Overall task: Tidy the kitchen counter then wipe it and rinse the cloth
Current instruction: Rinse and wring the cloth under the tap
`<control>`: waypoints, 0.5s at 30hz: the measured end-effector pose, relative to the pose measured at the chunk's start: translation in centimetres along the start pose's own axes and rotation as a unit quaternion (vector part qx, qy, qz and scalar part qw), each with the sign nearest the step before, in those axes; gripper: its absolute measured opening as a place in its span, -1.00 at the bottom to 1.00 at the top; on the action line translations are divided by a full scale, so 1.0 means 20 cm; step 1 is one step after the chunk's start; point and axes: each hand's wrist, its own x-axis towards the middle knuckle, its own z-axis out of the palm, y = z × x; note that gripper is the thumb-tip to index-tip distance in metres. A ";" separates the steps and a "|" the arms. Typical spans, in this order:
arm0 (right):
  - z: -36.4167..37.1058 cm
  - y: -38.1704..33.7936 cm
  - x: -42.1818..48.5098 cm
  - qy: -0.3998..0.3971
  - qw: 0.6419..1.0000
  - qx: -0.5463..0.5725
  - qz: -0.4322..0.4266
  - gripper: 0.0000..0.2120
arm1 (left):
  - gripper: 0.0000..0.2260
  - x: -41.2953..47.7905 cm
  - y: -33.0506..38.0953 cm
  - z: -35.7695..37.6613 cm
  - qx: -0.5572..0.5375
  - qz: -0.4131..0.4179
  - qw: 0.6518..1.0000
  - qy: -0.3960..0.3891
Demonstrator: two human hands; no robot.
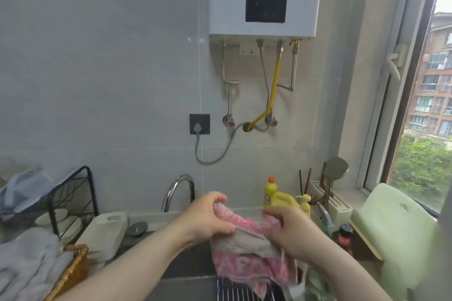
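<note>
Hands gripping pink cloth [247, 249], left grip [210, 215], right grip [291, 232]

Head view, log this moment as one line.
left hand: grips pink cloth | right hand: grips same cloth | cloth: hangs over sink rack | tap: no stream seen

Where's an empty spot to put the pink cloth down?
The cloth could go on the dark sink floor, bare between the white board and the wire rack. The ledge between tap and yellow bottles looks bare too. Left is crowded with the dish rack and basket; right with bottles and a knife block.
</note>
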 end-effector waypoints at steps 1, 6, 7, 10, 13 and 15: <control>0.02 0.03 -0.01 -0.015 0.998 -0.062 -0.008 -0.78 | -0.54 0.00 -0.02 0.02 0.091 0.047 0.995 0.001; 0.13 0.21 -0.04 0.001 0.989 -0.145 -0.009 -0.89 | -0.71 -0.03 -0.20 0.17 0.310 0.107 0.945 -0.017; 0.16 0.23 -0.06 -0.004 0.997 -0.081 -0.012 -0.85 | -0.71 -0.03 -0.24 0.21 0.243 0.084 0.965 -0.042; 0.22 0.24 -0.14 -0.014 0.992 0.110 0.057 -0.85 | -0.72 -0.08 -0.32 0.32 -0.146 -0.078 0.986 -0.019; 0.28 0.29 -0.21 0.002 0.970 0.216 0.113 -0.89 | -0.70 -0.18 -0.43 0.44 -0.454 -0.174 0.866 -0.117; 0.35 0.34 -0.26 -0.004 0.952 0.262 0.160 -0.89 | -0.65 -0.26 -0.53 0.54 -0.434 -0.179 0.870 -0.148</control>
